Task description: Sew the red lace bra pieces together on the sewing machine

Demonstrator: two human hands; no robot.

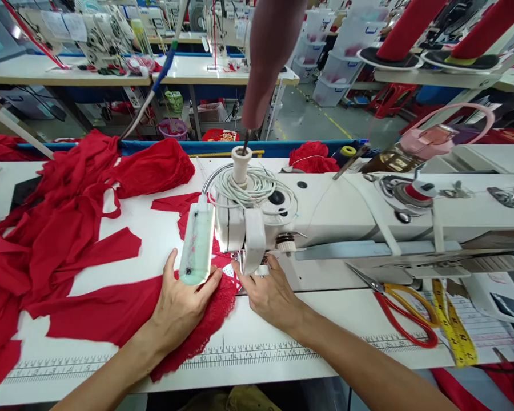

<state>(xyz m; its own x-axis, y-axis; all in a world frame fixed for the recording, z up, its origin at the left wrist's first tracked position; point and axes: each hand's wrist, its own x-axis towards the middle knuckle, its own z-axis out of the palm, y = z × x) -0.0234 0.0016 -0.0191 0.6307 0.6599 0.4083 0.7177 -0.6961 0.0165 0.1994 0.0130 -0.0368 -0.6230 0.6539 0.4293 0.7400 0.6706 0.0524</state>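
Note:
My left hand point(180, 305) lies on the red lace-edged fabric point(216, 322), its fingers spread and pressing it against the machine bed. Part of it sits behind the pale lamp point(197, 242) hanging from the sewing machine point(325, 208). My right hand point(274, 299) rests beside the needle area, fingers apart around the machine head, some fingertips hidden behind it. Between both hands the fabric runs under the presser foot, where a small white patterned patch point(228, 270) shows. The needle itself is hidden.
A heap of red fabric pieces point(55, 234) covers the left of the table. To the right lie scissors point(405, 314) and a yellow tape measure point(454, 325). A pink-lidded bottle point(411, 149) stands behind the machine. Red thread cones point(411, 31) stand upper right.

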